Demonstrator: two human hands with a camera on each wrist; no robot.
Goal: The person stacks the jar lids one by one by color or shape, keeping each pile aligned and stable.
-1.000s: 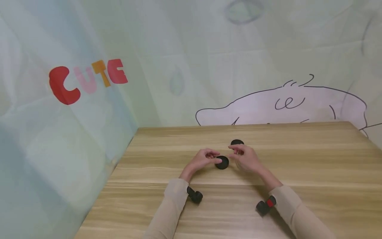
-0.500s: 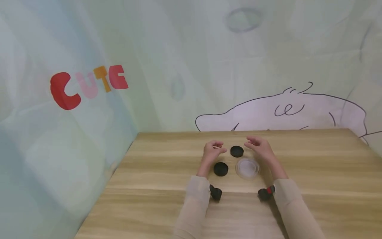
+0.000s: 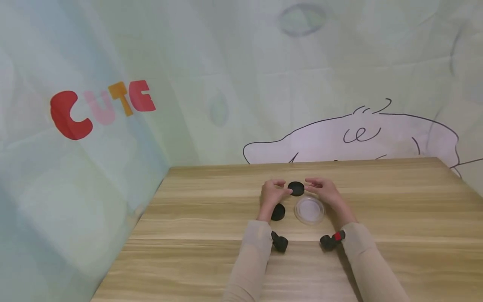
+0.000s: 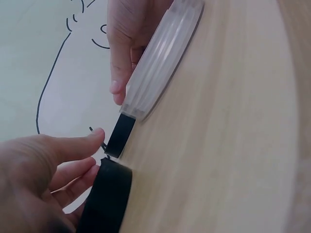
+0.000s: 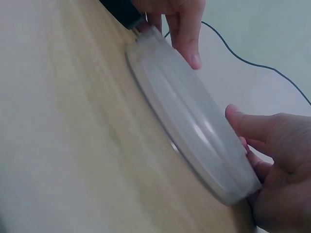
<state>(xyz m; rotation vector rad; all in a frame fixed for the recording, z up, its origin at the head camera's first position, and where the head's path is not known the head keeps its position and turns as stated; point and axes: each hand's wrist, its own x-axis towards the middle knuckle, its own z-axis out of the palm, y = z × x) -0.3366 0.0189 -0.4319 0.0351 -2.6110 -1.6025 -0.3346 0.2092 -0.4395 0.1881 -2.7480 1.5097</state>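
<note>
Two shallow black round lids lie on the table, the far lid and the near lid. My left hand is at the far lid's left side, its thumb tip at the lid's edge; contact is unclear. My right hand is on the far lid's right, fingers extended toward it. The left wrist view has the left thumb close by the far lid. A clear round container sits in front of the far lid. The left wrist partly covers the near lid.
The wood-grain table ends at a printed cloth backdrop behind and to the left. A small black camera is strapped to each sleeve cuff. In the right wrist view the clear container fills the middle.
Both hands have left the near lid and the clear container, reached forward, then closed in on either side of the far lid. The lids and container stay about where they were.
</note>
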